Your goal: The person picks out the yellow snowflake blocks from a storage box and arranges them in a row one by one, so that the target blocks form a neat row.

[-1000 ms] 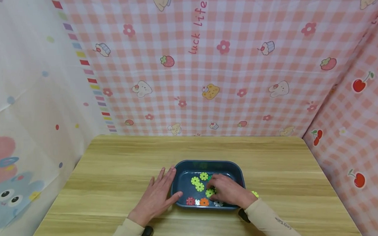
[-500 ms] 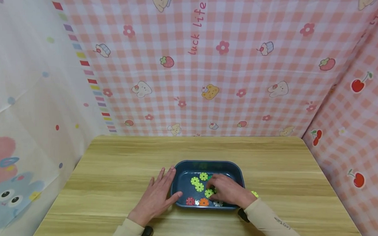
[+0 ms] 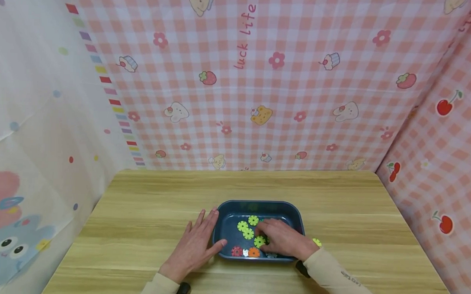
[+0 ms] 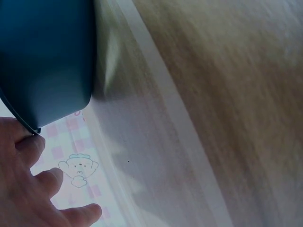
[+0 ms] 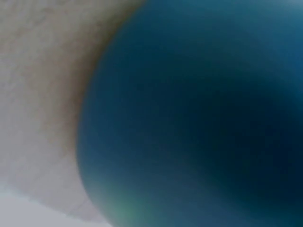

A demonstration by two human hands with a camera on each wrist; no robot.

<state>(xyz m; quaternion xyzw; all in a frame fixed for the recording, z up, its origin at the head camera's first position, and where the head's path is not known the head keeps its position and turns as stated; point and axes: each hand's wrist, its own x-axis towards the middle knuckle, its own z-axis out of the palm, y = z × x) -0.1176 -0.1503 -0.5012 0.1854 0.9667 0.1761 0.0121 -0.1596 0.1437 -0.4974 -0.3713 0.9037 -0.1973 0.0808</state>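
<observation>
Bent fingers on the right hand (image 3: pixel 280 238) are pointing down into the blue tray (image 3: pixel 228 231); whether they are pinching anything, I cannot tell, as the hand is covering that spot. Its thumb is hanging just beside one of four notched yellow-green discs (image 3: pixel 248 233). Taking the tray as a clock with twelve at its far edge, the other three are lying between eight and eleven o'clock. A red disc (image 3: pixel 237 251) is lying at seven to eight, an orange disc (image 3: pixel 254 252) at six, with a small whitish piece (image 3: pixel 245 252) sitting between them. Partly hidden, a pale disc (image 3: pixel 271 255) is showing at five. One loose yellow-green disc (image 3: pixel 316 242) is showing outside the tray, toward four o'clock, beside the right wrist. The left hand (image 3: pixel 193 248) is resting with its fingers spread wide, touching the rim near ten, its thumb reaching the rim at eight. Beneath everything, a wooden table (image 3: pixel 140 204) is spreading out.
</observation>
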